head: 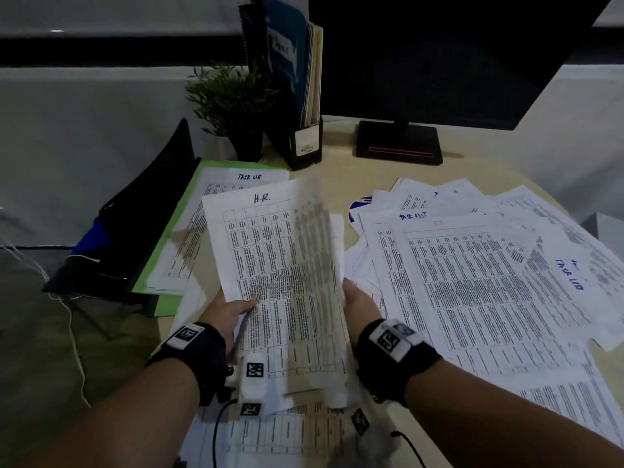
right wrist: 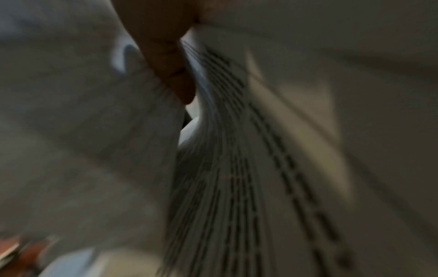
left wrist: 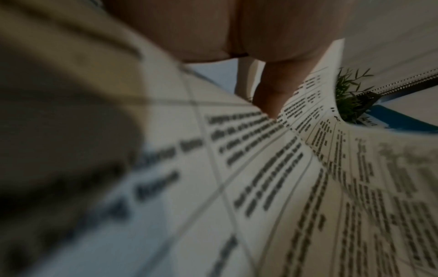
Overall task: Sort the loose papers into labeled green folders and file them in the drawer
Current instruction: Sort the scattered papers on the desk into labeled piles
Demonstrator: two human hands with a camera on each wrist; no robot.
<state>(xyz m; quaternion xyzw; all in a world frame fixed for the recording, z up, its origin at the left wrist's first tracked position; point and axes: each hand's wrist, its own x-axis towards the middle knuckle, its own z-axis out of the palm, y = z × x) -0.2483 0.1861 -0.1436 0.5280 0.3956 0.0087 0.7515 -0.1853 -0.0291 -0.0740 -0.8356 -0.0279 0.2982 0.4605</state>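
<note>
My left hand grips the left edge of a small stack of printed sheets marked "H.R.", thumb on top of the page. My right hand holds the right edge of a blurred sheet that stands curled up over the stack; its fingers are hidden behind the paper, and a finger shows against the sheet in the right wrist view. An open green folder lies at the left with a "TASK LIST" sheet in it. Loose papers spread over the right of the desk.
A potted plant, a black file holder with blue and cream folders and a monitor on its stand line the back of the desk. A black chair with a bag stands left. More sheets lie under my wrists.
</note>
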